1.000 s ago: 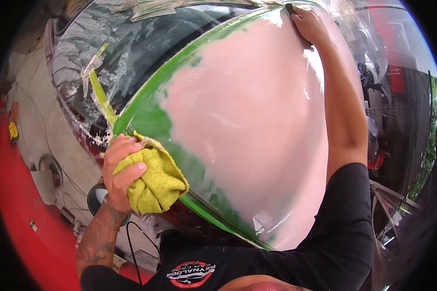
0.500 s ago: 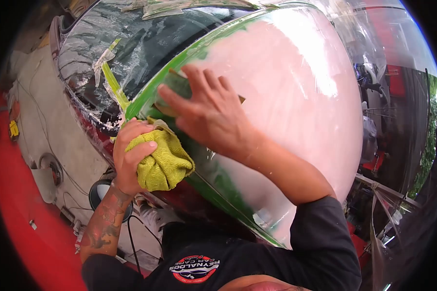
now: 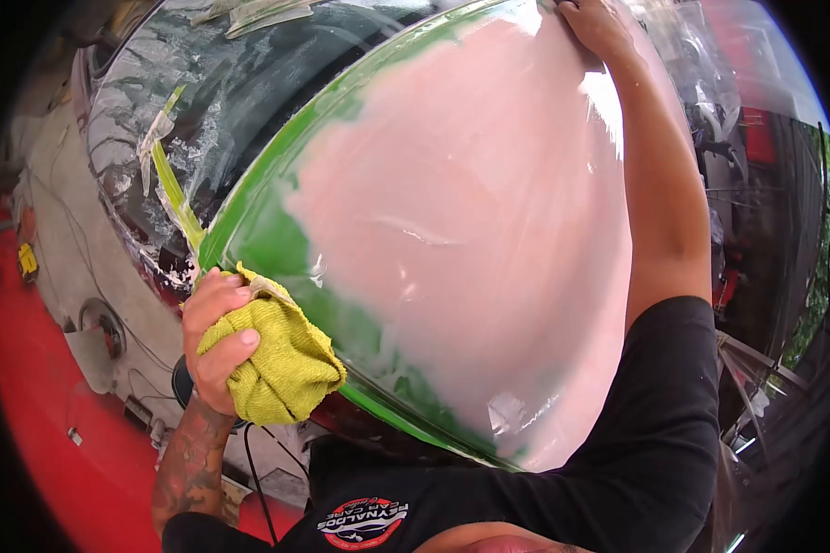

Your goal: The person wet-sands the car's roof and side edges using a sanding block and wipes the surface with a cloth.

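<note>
A wet, curved car panel (image 3: 470,203) fills the middle, pale pink in its centre with green along the left and lower edges. My left hand (image 3: 214,336) grips a bunched yellow-green cloth (image 3: 288,359) at the panel's left corner. Stretched to the far top end of the panel is my right hand (image 3: 599,29), bent over a dark, thin piece whose edge barely shows. That piece is mostly hidden under the fingers and lies against the surface.
Left of the panel is a dark, streaked windshield (image 3: 221,101) with a strip of green tape (image 3: 175,194). Cables and a round tool (image 3: 101,327) lie on the floor at the left. Clear plastic sheeting (image 3: 696,55) hangs at the upper right.
My right hand swept down to the green left edge, then returned to the far top end. My left hand shifted slightly with the view, still holding the cloth.
</note>
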### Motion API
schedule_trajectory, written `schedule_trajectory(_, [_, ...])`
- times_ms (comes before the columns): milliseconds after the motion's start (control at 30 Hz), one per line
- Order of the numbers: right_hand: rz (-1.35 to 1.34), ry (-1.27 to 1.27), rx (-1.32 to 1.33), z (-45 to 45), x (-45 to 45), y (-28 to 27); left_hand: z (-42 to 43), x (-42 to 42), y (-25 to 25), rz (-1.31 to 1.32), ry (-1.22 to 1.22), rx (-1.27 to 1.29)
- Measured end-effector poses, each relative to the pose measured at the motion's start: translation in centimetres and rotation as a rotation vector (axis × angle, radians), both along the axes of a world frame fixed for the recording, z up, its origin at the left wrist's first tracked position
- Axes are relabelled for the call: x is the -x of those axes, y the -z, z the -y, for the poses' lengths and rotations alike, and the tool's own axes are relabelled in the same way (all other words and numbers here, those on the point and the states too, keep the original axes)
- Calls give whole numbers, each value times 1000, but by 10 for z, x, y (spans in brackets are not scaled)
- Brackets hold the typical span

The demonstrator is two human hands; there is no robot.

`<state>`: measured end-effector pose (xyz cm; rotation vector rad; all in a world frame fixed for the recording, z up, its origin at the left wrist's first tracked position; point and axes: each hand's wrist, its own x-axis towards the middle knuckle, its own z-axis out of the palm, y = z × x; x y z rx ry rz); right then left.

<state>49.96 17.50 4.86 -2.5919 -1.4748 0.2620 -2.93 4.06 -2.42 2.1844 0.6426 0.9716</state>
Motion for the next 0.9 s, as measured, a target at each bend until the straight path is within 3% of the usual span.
schedule_trajectory(100, [120, -95, -22, 4, 3, 15, -2, 1, 0, 8, 5, -2])
schedule_trajectory(167, [368, -239, 16, 16, 25, 24, -3, 1, -2, 4, 6, -7])
schedule_trajectory(367, [178, -566, -343, 107, 243, 17, -5, -5, 4, 109, -30, -57])
schedule_trajectory(500, [21, -766, -210, 159, 328, 11, 0, -3, 5, 160, -54, -32])
schedule_trajectory(700, [150, -658, -419, 110, 237, 20, 0, 3, 10, 129, -1, -20])
schedule_trajectory(867, [303, -421, -206, 61, 119, 20, 1, 2, 5, 89, 5, 13])
schedule_trajectory(900, [176, -297, -124, 56, 126, -7, 2, 2, 3, 81, 1, 30])
